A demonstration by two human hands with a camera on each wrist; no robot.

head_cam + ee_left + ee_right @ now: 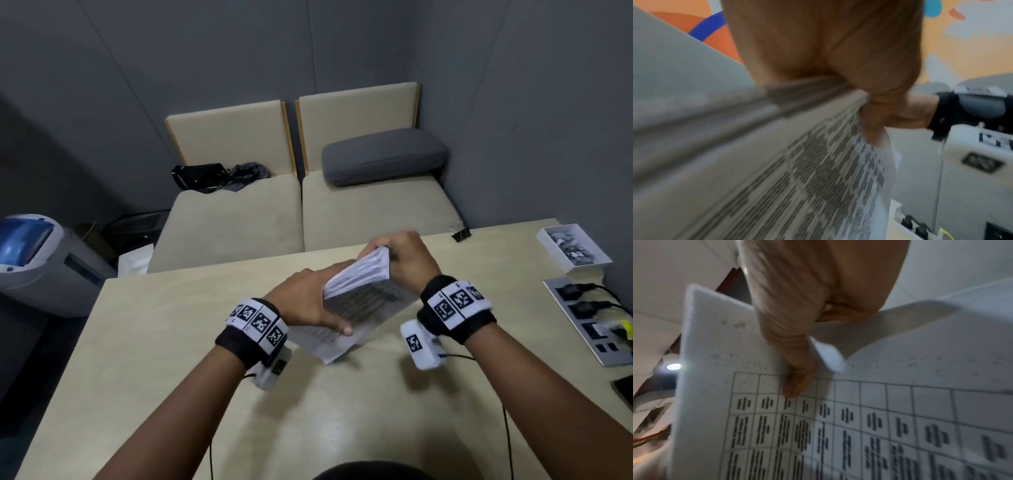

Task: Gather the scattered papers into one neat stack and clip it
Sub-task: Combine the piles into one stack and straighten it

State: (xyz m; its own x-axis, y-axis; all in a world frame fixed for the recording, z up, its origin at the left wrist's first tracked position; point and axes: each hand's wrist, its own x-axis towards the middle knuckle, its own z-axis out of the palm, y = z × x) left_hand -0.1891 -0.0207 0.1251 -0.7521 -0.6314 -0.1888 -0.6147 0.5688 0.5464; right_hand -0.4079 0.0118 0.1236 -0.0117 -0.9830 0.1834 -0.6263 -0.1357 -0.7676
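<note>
Both hands are closed on the stack of papers (359,291), which is held tilted above the desk (171,342) near its far middle. In the head view, the left hand (305,301) is wrapped round the stack's left edge, thumb laid along the near face, while the right hand (404,260) is curled over the raised far corner. The lower corner of the stack hangs close to the desk top; whether it touches cannot be told. A black binder clip (460,234) is seen lying at the far edge of the desk, well apart from the hands, and a white box of small items (572,248) stands at the far right beside a power strip (589,318).

In the left wrist view, blurred printed sheets are seen fanned under the palm, and the other hand's fingers are pinched on the far edge.

In the right wrist view, a gridded sheet is pressed by the thumb, with one sheet curled loose behind it.

The gathering is judged done and the squaring of the stack to be in hand, since the edges are not yet flush. The next move would call for the edges to be tapped level on the desk, then for one hand to be freed for the binder clip while the stack is kept pinched by the other.
</note>
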